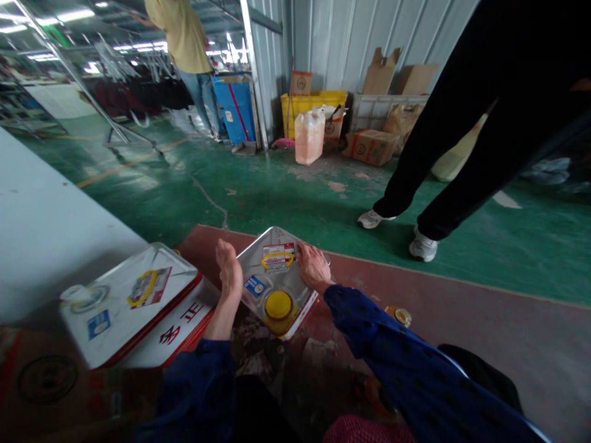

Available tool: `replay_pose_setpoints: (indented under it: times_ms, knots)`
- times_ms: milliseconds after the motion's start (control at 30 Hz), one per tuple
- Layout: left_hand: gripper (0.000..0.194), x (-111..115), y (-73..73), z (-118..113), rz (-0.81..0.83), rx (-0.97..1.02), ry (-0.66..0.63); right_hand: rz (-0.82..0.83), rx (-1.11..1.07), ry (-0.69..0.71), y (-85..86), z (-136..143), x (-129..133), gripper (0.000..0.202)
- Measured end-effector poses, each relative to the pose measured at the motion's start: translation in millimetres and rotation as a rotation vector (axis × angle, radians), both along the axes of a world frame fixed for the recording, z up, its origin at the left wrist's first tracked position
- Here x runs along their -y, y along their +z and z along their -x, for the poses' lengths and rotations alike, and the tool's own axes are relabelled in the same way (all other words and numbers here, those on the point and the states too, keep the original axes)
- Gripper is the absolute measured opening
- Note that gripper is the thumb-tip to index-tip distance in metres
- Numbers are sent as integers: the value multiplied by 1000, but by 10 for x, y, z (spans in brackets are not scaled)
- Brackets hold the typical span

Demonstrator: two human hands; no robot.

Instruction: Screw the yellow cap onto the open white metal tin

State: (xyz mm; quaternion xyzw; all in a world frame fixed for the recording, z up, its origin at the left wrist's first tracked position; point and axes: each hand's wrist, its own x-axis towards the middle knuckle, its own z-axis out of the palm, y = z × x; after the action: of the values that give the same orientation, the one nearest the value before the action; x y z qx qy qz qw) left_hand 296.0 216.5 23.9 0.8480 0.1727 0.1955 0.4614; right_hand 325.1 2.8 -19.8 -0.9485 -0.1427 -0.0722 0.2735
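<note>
A square metal can with a yellow round cap, a yellow handle and blue and red labels stands between my hands. My left hand is beside the can's left edge, held upright with its palm facing the can and its fingers stretched; nothing is in it. My right hand lies flat against the can's right side and top edge, fingers extended. At the left is a second metal can with a yellow handle and a clear spout, beside another can with red lettering.
A person in black trousers stands at the right; another in a yellow shirt stands at the back left. A small yellowish round item lies right of my arm. Beyond are a jug, a blue bin and cartons.
</note>
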Motion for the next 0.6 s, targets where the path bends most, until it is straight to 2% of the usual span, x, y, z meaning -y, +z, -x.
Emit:
replay_pose_setpoints:
  times_ms: [67,133,200,267,367,600]
  knots:
    - [79,70,-83,35,-132,37,61,-1,-5,-3,1,-6,-4,45]
    - [73,167,-146,112,-336,77,89,-1,-7,-5,-2,-10,-6,45]
    - [70,254,-187,196,-556,97,66,5,-12,-5,-8,-11,-7,45]
    - [69,298,-208,255,-707,93,20,11,-16,-7,-18,-11,-9,46]
    - [68,283,-223,283,-745,77,-46,16,-18,-11,-31,-16,-19,46]
    - [70,200,-298,288,-669,99,-123,35,-21,-25,-28,-14,-43,46]
